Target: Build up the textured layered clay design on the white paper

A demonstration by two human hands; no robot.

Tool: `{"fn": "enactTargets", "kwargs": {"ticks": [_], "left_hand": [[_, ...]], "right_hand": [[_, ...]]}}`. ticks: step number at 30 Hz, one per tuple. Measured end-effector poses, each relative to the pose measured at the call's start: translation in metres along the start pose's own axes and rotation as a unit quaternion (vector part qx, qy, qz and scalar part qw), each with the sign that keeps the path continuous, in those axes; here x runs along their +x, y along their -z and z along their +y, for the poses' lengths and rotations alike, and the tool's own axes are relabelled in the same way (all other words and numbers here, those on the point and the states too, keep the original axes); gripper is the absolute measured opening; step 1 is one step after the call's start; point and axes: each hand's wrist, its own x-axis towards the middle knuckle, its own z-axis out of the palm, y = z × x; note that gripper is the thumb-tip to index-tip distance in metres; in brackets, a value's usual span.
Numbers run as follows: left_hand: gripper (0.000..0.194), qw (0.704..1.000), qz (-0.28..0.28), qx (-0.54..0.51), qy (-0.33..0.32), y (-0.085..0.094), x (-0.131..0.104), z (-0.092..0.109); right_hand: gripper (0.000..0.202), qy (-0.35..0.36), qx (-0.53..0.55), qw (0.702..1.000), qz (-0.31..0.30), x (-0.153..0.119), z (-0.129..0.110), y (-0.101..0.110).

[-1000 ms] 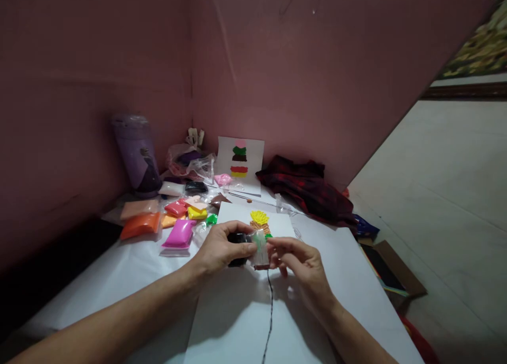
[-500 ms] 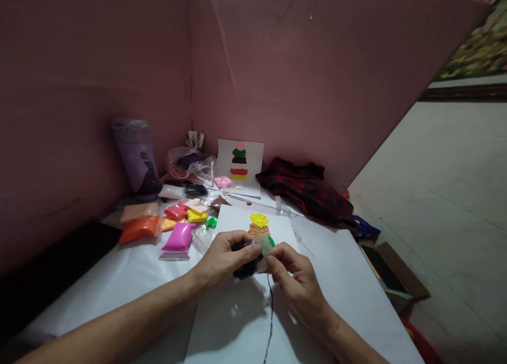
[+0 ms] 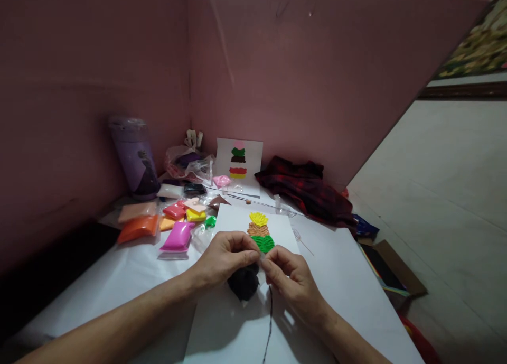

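A clear plastic bag of black clay hangs under my left hand, whose thumb and fingers pinch the bag's top. My right hand pinches the same edge, its fingertips almost meeting the left ones. Below them lies a white sheet bearing textured yellow, orange-brown and green clay patches, one under another. A thin dark twisted strand runs down the sheet from beneath the right fingers.
Colored clay packets lie to the left, near a purple tumbler. A card with colored bands leans on the pink wall. Dark red plaid cloth is at the back right; an open box sits beyond the table's right edge.
The black clay bag has dropped lower and tilted down between my hands. Both hands have drawn closer at its top edge, and the green patch now shows fully.
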Motion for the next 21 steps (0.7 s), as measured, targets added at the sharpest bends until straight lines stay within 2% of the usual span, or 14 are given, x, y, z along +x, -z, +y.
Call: {"fn": "enactTargets", "kwargs": {"ticks": [4, 8, 15, 21], "left_hand": [[0.019, 1.0, -0.01, 0.014, -0.01, 0.0008, 0.0009, -0.0038], [0.019, 0.999, -0.032, 0.032, 0.007, 0.0012, 0.0007, -0.0055], [0.017, 0.997, -0.035, 0.07, 0.002, 0.0001, -0.0015, -0.0042], [0.021, 0.999, -0.025, 0.035, -0.007, -0.0004, -0.0013, -0.0026]], "right_hand": [[0.028, 0.005, -0.001, 1.0, 0.01, 0.0005, -0.0013, -0.0001], [0.028, 0.029, -0.021, 0.999, 0.016, 0.0008, -0.0021, -0.0001], [0.022, 0.067, -0.079, 0.995, 0.003, 0.0008, -0.0009, 0.0009], [0.027, 0.043, -0.011, 0.999, 0.029, 0.0008, -0.0059, 0.0015]]}}
